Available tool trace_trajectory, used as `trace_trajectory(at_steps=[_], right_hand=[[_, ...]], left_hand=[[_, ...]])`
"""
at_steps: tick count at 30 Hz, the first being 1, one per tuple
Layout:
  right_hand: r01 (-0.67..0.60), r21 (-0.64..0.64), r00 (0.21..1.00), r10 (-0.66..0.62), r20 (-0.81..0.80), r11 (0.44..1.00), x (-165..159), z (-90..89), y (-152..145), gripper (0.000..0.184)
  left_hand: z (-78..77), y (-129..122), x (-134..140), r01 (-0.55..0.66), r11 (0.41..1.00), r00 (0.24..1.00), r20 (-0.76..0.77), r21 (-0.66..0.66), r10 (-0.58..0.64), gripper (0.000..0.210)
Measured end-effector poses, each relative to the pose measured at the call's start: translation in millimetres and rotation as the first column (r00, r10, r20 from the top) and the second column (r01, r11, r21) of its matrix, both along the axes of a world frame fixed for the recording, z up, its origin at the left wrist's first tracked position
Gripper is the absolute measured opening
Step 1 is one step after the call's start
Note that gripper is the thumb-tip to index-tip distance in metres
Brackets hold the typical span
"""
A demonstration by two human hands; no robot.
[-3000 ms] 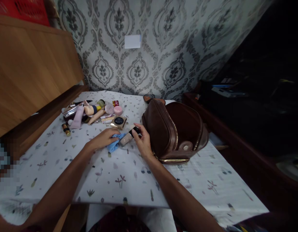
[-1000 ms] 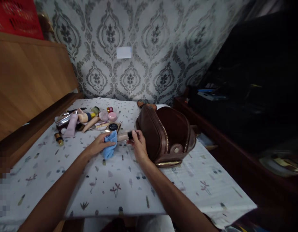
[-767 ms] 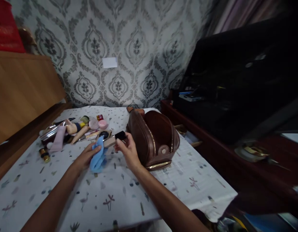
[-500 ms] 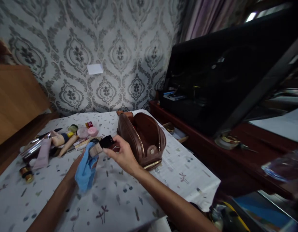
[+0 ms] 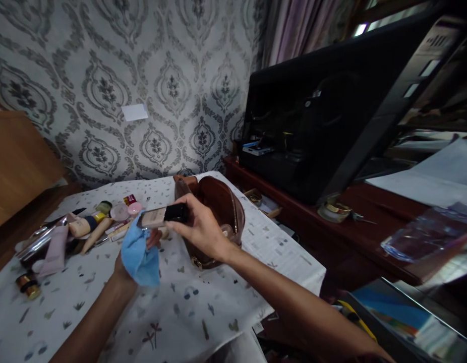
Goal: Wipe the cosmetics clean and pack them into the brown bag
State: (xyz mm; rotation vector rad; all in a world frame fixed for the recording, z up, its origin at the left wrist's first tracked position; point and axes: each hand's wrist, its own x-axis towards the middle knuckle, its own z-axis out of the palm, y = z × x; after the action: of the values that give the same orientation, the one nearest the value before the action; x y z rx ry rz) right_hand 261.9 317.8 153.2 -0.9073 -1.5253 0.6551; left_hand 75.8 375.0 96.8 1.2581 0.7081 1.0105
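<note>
My right hand [image 5: 201, 226] grips a foundation bottle [image 5: 155, 218] by its black cap, holding it nearly level above the table. A light blue cloth [image 5: 140, 257] is bunched in my left hand [image 5: 153, 239], whose fingers partly show behind it. The cloth touches the clear, beige-filled end of the bottle. Just behind my right hand stands a brown toiletry bag [image 5: 237, 214], unzipped and gaping, with its front partly covered by that hand.
Cosmetics lie heaped on the left of the patterned tablecloth [image 5: 188, 312], among them a pink tube [image 5: 55, 249] and a gold-banded small container [image 5: 28, 286]. A large black printer-like machine [image 5: 294, 136] stands on a dark red desk [image 5: 354, 237] at right. Behind is a papered wall.
My right hand has lifted and turned the foundation bottle to nearly level, showing more of it. The cloth in my left hand has shifted round its end. The view has swung slightly right.
</note>
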Motion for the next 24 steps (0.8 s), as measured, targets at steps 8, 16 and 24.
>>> trace_trajectory(at_steps=[8, 16, 24], right_hand=[[-0.011, 0.021, 0.995, 0.013, -0.103, 1.0, 56.7, 30.9, 9.5, 0.036], [0.176, 0.063, 0.953, -0.186, 0.238, 0.982, 115.1, 41.1, 25.1, 0.031], [0.202, 0.133, 0.57, -0.226, 0.79, 0.97, 131.4, 51.4, 61.4, 0.029]], left_hand=[[34.5, -0.6, 53.7, -0.068, 0.996, 0.991, 0.121, 0.055, 0.061, 0.029], [21.6, -9.7, 56.2, 0.21, 0.673, 0.83, -0.493, 0.71, 0.261, 0.044], [7.3, -5.6, 51.3, 0.217, 0.656, 0.825, -0.495, 0.722, 0.272, 0.045]])
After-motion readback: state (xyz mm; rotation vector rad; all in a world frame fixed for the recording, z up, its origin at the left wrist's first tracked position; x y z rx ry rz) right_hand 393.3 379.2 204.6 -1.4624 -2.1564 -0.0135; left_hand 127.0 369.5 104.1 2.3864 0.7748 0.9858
